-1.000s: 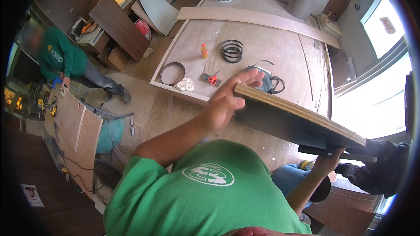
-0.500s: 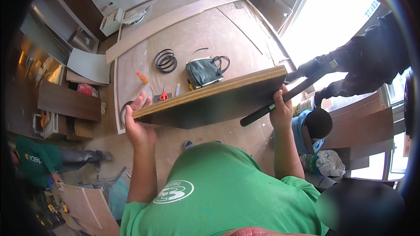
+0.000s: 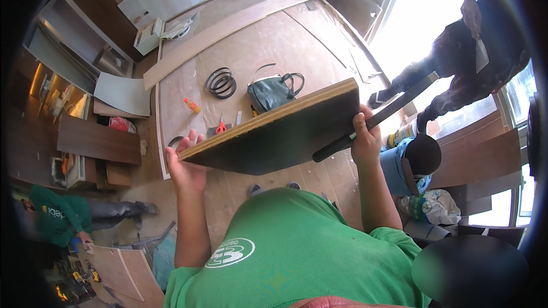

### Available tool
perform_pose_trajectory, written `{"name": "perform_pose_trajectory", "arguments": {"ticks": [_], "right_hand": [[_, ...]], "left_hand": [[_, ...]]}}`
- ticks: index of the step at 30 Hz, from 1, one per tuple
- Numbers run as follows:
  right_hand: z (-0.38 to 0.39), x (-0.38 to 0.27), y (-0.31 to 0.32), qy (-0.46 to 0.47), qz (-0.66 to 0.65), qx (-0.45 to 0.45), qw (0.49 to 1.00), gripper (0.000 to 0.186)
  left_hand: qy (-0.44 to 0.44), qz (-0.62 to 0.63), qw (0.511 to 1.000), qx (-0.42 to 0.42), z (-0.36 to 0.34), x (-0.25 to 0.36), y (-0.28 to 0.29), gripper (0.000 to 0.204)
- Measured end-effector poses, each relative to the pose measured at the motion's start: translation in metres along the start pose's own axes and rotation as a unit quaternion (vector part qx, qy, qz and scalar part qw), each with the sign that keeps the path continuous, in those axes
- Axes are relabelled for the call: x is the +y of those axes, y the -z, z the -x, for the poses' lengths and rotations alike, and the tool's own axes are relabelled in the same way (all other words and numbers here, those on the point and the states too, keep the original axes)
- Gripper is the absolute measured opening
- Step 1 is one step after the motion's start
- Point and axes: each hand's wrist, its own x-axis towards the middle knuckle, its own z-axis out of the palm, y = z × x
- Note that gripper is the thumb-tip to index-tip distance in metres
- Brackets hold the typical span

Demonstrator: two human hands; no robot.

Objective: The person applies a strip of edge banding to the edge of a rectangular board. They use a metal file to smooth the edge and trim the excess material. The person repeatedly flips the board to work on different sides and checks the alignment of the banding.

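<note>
Head view, panel: a dark wooden panel (image 3: 279, 134) with a pale layered edge is being held up flat in front of the person's green shirt (image 3: 291, 251), well above the floor.
Left hand: the left hand (image 3: 185, 162) is supporting the panel's left corner from below, palm against the underside, fingers (image 3: 191, 140) spreading upward past the pale edge.
Right hand: the right hand (image 3: 365, 140) is gripping the panel's right end, fingers curling over it; whether they are also pressing on the dark bar (image 3: 377, 117) crossing just beside that end cannot be told.
Beyond the panel: a green handbag (image 3: 274, 91), a black coiled hose (image 3: 221, 82), an orange bottle (image 3: 192, 105) and red-handled pliers (image 3: 220, 128) are lying on a pale sheet (image 3: 268, 40) on the floor, past the panel's far edge.
Others: a person in dark clothes (image 3: 462, 51) is standing right of the panel; another in green (image 3: 60, 217) is crouching far to its lower left.
Progress: judging by this, the panel is lifted and carried level; it is not yet set down or fitted anywhere.
</note>
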Motion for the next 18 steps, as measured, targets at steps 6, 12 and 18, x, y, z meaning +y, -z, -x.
{"name": "perform_pose_trajectory", "arguments": {"ticks": [6,12,18], "right_hand": [[-0.004,-0.016,-0.003,0.01,0.116,0.012,0.993,0.037],[-0.005,-0.022,0.007,0.111,0.25,0.028,0.962,0.033],[-0.004,-0.024,0.005,0.148,0.335,0.032,0.93,0.039]], "left_hand": [[0.037,-0.119,0.981,0.152,-0.039,-0.038,0.155,0.041],[0.27,-0.481,0.806,-0.214,0.096,-0.048,0.069,0.068],[0.211,-0.348,0.601,-0.688,0.112,0.057,-0.045,0.082]]}}
